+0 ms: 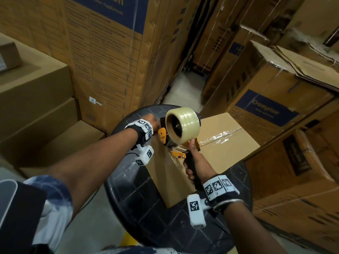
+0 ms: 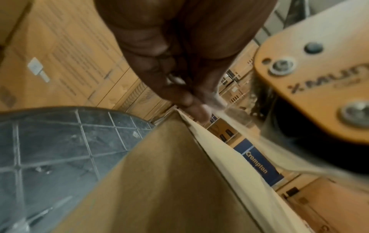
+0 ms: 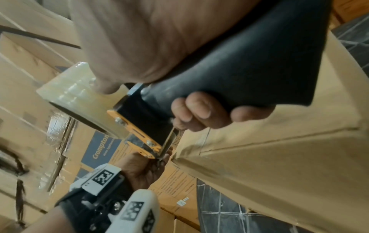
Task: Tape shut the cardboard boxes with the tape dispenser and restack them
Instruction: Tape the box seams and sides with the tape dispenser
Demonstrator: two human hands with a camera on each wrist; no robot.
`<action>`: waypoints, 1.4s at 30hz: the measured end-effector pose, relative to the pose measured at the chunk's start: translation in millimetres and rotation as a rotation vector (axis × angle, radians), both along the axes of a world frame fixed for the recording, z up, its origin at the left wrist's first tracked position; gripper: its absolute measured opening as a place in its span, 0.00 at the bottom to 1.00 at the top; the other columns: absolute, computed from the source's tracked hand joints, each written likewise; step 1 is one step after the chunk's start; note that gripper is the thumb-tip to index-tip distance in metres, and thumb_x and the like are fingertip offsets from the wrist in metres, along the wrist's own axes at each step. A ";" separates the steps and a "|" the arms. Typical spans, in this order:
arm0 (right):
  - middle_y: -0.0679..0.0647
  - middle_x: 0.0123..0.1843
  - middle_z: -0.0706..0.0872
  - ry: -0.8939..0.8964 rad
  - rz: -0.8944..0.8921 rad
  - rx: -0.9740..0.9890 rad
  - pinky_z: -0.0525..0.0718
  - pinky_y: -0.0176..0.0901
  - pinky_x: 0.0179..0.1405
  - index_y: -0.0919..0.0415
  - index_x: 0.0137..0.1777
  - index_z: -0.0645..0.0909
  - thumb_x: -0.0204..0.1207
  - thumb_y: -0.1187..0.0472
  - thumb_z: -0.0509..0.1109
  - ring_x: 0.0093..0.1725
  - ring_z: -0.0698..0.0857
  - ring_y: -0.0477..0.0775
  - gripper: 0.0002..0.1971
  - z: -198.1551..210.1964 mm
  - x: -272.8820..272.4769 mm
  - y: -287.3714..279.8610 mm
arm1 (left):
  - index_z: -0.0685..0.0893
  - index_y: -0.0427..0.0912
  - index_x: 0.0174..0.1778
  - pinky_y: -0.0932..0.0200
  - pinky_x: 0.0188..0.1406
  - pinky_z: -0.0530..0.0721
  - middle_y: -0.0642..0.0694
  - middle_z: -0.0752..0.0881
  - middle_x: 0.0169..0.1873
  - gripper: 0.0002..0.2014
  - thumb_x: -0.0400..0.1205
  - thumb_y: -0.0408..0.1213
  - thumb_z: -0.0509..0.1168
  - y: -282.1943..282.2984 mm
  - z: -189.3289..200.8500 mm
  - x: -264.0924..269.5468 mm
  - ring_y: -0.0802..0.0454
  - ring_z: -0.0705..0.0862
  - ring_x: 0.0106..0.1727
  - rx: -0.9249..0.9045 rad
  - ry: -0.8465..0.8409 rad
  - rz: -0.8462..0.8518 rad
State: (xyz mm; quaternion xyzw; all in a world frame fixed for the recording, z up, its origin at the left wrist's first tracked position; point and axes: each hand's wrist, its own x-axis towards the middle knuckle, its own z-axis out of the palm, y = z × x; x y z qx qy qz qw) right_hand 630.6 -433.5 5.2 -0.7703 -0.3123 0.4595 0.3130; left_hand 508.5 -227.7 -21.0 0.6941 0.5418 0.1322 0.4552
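A small cardboard box (image 1: 220, 154) lies on a round black table (image 1: 139, 189), with clear tape along its top seam. My right hand (image 1: 192, 162) grips the black handle (image 3: 239, 71) of the orange tape dispenser (image 1: 163, 134), which carries a clear tape roll (image 1: 181, 125) and sits at the box's left edge. My left hand (image 1: 153, 120) is just left of the dispenser's front. In the left wrist view its fingertips (image 2: 185, 97) pinch the end of a tape strand (image 2: 249, 130) that runs back to the dispenser (image 2: 319, 88), above the box's edge (image 2: 159, 181).
Tall stacks of large printed cartons (image 1: 110, 52) stand close behind and to the right (image 1: 275, 110). Plain brown boxes (image 1: 36, 99) are stacked on the left. A narrow strip of floor (image 1: 181, 92) runs between the stacks.
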 end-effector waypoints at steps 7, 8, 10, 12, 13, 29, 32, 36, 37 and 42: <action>0.52 0.26 0.68 0.065 -0.028 -0.029 0.68 0.42 0.25 0.54 0.26 0.72 0.43 0.02 0.51 0.23 0.66 0.50 0.50 -2.9 2.2 -5.9 | 0.90 0.37 0.32 0.49 0.49 0.91 0.38 0.90 0.30 0.09 0.79 0.32 0.74 18.6 -6.6 -0.4 0.46 0.91 0.34 -0.052 -0.166 0.051; 0.52 0.26 0.69 0.067 -0.030 -0.031 0.69 0.42 0.25 0.54 0.26 0.72 0.43 0.02 0.51 0.23 0.66 0.50 0.50 -3.9 1.9 -6.0 | 0.89 0.38 0.31 0.49 0.49 0.91 0.38 0.91 0.31 0.10 0.80 0.32 0.73 19.4 -7.8 -0.4 0.45 0.91 0.35 -0.048 -0.167 0.046; 0.52 0.26 0.69 0.067 -0.031 -0.032 0.69 0.42 0.26 0.54 0.26 0.73 0.45 0.02 0.51 0.23 0.66 0.50 0.49 -4.5 0.8 -5.3 | 0.88 0.39 0.31 0.51 0.48 0.91 0.37 0.91 0.33 0.12 0.81 0.32 0.72 19.4 -9.9 -0.6 0.45 0.90 0.35 -0.052 -0.181 0.044; 0.52 0.26 0.69 0.056 -0.030 -0.025 0.69 0.42 0.25 0.54 0.25 0.72 0.45 0.02 0.50 0.22 0.67 0.50 0.49 -2.9 -1.3 -3.6 | 0.86 0.39 0.30 0.51 0.47 0.91 0.35 0.90 0.35 0.13 0.82 0.31 0.70 19.8 -13.3 0.0 0.44 0.89 0.35 -0.054 -0.195 0.061; 0.52 0.25 0.69 0.051 -0.031 -0.021 0.69 0.42 0.25 0.54 0.25 0.72 0.44 0.02 0.51 0.22 0.67 0.50 0.50 -1.7 -2.7 -2.6 | 0.86 0.40 0.30 0.50 0.46 0.91 0.35 0.90 0.34 0.13 0.82 0.30 0.70 20.1 -15.3 0.5 0.43 0.89 0.35 -0.047 -0.195 0.078; 0.52 0.26 0.71 -0.005 -0.042 -0.047 0.70 0.42 0.25 0.55 0.29 0.74 0.46 0.02 0.49 0.22 0.68 0.50 0.51 -7.6 -2.6 4.3 | 0.91 0.39 0.42 0.55 0.52 0.89 0.41 0.92 0.38 0.08 0.83 0.39 0.70 21.9 -39.0 5.1 0.48 0.91 0.42 0.019 -0.085 0.045; 0.53 0.26 0.71 -0.009 -0.034 -0.064 0.71 0.43 0.27 0.54 0.28 0.73 0.44 0.02 0.48 0.22 0.68 0.51 0.51 -9.5 -1.9 5.4 | 0.90 0.42 0.41 0.52 0.57 0.88 0.43 0.91 0.37 0.08 0.83 0.40 0.70 21.9 -43.6 5.1 0.47 0.91 0.47 0.035 -0.055 0.021; 0.52 0.25 0.71 -0.003 -0.016 -0.069 0.71 0.42 0.27 0.53 0.26 0.73 0.42 0.02 0.48 0.22 0.68 0.50 0.50 -8.8 -1.8 6.5 | 0.92 0.39 0.46 0.49 0.60 0.86 0.40 0.92 0.43 0.11 0.84 0.42 0.68 21.3 -48.6 4.3 0.44 0.90 0.50 0.030 -0.022 -0.011; 0.52 0.25 0.71 -0.001 -0.016 -0.073 0.71 0.42 0.26 0.52 0.25 0.73 0.43 0.02 0.47 0.22 0.68 0.50 0.50 -8.7 -1.5 6.5 | 0.91 0.37 0.48 0.49 0.60 0.86 0.39 0.92 0.45 0.13 0.85 0.43 0.66 20.4 -49.2 4.3 0.43 0.90 0.50 0.030 -0.006 -0.041; 0.51 0.25 0.71 -0.016 -0.015 -0.083 0.71 0.42 0.26 0.50 0.22 0.74 0.45 0.02 0.46 0.22 0.68 0.50 0.48 -8.9 -1.5 6.7 | 0.89 0.37 0.51 0.52 0.53 0.79 0.37 0.89 0.50 0.23 0.89 0.51 0.54 16.7 -56.9 1.5 0.39 0.87 0.52 -0.004 0.109 -0.164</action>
